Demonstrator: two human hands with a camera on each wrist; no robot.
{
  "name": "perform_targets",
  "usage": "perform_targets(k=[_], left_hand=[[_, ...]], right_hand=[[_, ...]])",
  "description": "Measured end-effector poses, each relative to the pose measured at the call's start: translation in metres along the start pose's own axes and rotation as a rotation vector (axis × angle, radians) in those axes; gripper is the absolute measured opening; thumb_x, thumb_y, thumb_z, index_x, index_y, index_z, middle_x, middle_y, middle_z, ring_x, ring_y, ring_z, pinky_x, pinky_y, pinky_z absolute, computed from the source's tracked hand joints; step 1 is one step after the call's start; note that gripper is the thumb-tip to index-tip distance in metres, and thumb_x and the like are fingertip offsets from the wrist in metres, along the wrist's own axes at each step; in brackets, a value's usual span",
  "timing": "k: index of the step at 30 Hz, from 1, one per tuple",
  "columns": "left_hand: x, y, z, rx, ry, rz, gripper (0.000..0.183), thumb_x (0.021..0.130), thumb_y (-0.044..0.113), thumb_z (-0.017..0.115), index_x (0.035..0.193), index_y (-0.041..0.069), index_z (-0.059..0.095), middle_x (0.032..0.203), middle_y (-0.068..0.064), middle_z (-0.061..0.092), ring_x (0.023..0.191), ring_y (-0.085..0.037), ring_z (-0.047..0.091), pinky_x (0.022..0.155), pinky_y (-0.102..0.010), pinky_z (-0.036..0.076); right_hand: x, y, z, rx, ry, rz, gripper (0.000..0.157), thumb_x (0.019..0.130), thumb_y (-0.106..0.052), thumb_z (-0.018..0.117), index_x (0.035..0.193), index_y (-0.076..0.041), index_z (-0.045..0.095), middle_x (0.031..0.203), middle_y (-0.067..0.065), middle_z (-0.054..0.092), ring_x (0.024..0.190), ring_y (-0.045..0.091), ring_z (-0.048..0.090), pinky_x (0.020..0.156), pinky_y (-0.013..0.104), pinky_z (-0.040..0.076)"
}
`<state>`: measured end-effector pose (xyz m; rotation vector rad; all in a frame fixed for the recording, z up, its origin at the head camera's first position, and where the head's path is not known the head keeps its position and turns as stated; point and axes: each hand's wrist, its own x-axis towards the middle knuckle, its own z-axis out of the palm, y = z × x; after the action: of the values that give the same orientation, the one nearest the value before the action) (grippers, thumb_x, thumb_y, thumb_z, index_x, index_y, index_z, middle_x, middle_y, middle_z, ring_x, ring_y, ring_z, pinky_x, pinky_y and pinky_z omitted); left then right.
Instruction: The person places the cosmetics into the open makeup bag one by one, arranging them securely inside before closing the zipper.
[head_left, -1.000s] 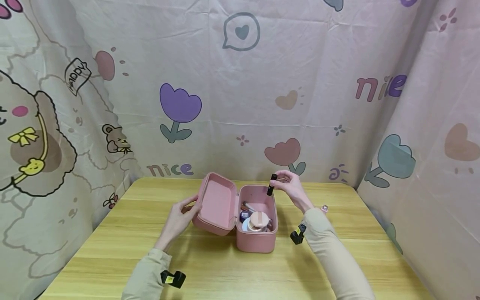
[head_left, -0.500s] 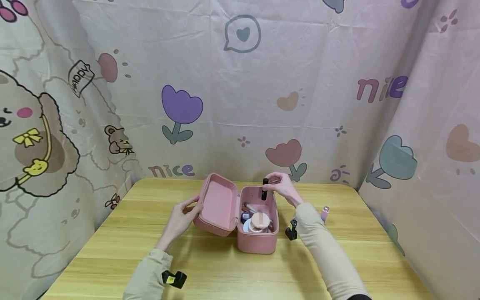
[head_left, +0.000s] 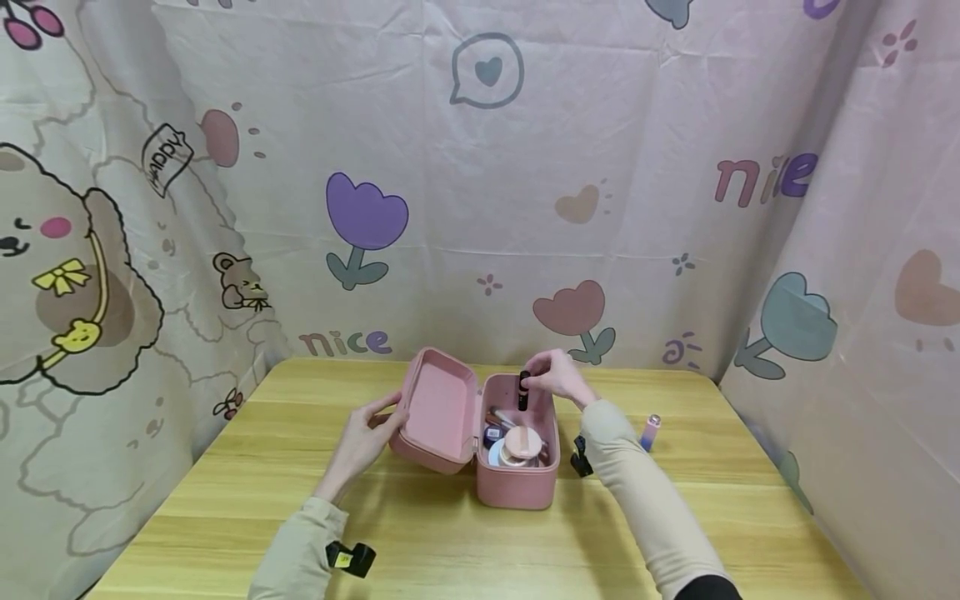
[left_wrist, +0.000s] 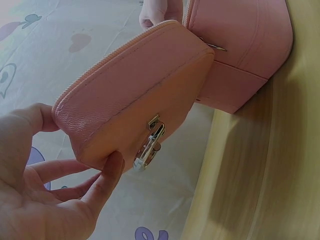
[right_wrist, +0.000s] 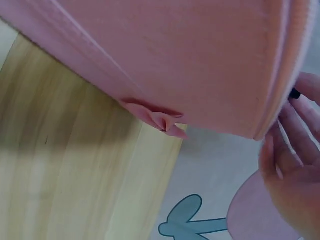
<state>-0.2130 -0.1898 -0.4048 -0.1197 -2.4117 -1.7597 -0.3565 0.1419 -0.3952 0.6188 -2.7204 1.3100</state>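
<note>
A pink makeup case [head_left: 517, 490] stands on the wooden table with its lid [head_left: 441, 403] swung out to the left. My left hand [head_left: 358, 442] holds the lid's outer edge; in the left wrist view the thumb and fingers grip its corner, near a metal ring fitting [left_wrist: 150, 150]. Over the back of the case, my right hand [head_left: 557, 377] pinches an upright black lipstick-like tube [head_left: 523, 392]. Inside lie a round powder puff [head_left: 522, 442], a dark-blue jar [head_left: 492, 433] and brushes [head_left: 501, 417]. In the right wrist view the case wall hides most of the tube.
A small pink-and-blue tube [head_left: 650, 433] stands on the table [head_left: 420, 542] to the right of the case, beside my right sleeve. A pink bow [right_wrist: 162, 120] sticks out from the case's side. Printed cloth [head_left: 450, 208] hangs behind the table.
My right hand has moved left and down with the black tube, from the case's back right corner to over its inside. The left hand keeps holding the lid.
</note>
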Motion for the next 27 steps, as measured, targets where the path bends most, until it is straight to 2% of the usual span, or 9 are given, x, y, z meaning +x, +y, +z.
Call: perform_targets(k=[2,4,7,10,19,24,27], left_hand=[[0.000,0.000,0.001,0.000,0.000,0.001,0.049,0.105,0.012,0.063,0.148,-0.008,0.054,0.148,-0.032,0.057,0.128,-0.044,0.065,0.084,-0.012,0.052],[0.000,0.001,0.001,0.001,0.000,0.002,0.049,0.104,0.012,0.064,0.148,-0.008,0.054,0.146,-0.032,0.058,0.127,-0.043,0.065,0.083,-0.013,0.053],[0.000,0.001,0.002,-0.002,-0.001,0.000,0.049,0.104,0.012,0.064,0.148,-0.008,0.054,0.144,-0.033,0.059,0.127,-0.043,0.066,0.082,-0.013,0.053],[0.000,0.001,0.002,-0.008,-0.001,0.001,0.049,0.105,0.012,0.063,0.148,-0.009,0.053,0.144,-0.034,0.059,0.127,-0.044,0.066,0.083,-0.013,0.053],[-0.003,0.002,0.002,-0.012,-0.009,-0.010,0.050,0.105,0.013,0.063,0.149,-0.008,0.052,0.150,-0.032,0.055,0.131,-0.044,0.063,0.085,-0.012,0.052],[-0.002,0.002,0.002,-0.007,-0.001,-0.006,0.050,0.105,0.013,0.064,0.148,-0.009,0.053,0.147,-0.034,0.056,0.130,-0.044,0.063,0.084,-0.013,0.052],[-0.001,0.002,0.002,-0.008,0.002,-0.001,0.050,0.105,0.012,0.064,0.148,-0.009,0.053,0.146,-0.034,0.057,0.129,-0.045,0.064,0.084,-0.013,0.052]], right_hand=[[0.001,-0.001,0.002,-0.084,-0.004,-0.008,0.018,0.083,-0.002,0.083,0.099,0.005,0.077,0.091,0.016,0.079,0.080,0.020,0.071,0.080,0.033,0.058],[0.002,-0.002,0.005,-0.177,-0.007,-0.016,0.018,0.082,-0.004,0.084,0.097,0.002,0.078,0.090,0.013,0.080,0.083,0.023,0.073,0.087,0.038,0.057],[0.003,-0.003,0.008,-0.301,0.001,-0.026,0.016,0.079,-0.009,0.086,0.094,-0.005,0.081,0.089,0.008,0.081,0.088,0.025,0.073,0.098,0.046,0.049],[0.002,-0.002,0.012,-0.359,0.008,-0.023,0.013,0.078,-0.011,0.087,0.091,-0.009,0.082,0.087,0.004,0.081,0.092,0.026,0.071,0.098,0.049,0.041],[-0.003,0.003,0.019,-0.358,-0.021,0.023,0.011,0.077,-0.006,0.087,0.085,-0.010,0.080,0.085,0.002,0.081,0.096,0.026,0.064,0.094,0.047,0.035],[-0.004,0.006,0.017,-0.322,-0.004,0.005,0.019,0.077,-0.009,0.088,0.095,-0.008,0.081,0.092,0.004,0.082,0.100,0.029,0.067,0.093,0.046,0.035],[-0.004,0.008,0.014,-0.253,0.021,-0.033,0.024,0.078,-0.009,0.088,0.101,-0.004,0.080,0.095,0.007,0.082,0.099,0.030,0.072,0.096,0.049,0.035]])
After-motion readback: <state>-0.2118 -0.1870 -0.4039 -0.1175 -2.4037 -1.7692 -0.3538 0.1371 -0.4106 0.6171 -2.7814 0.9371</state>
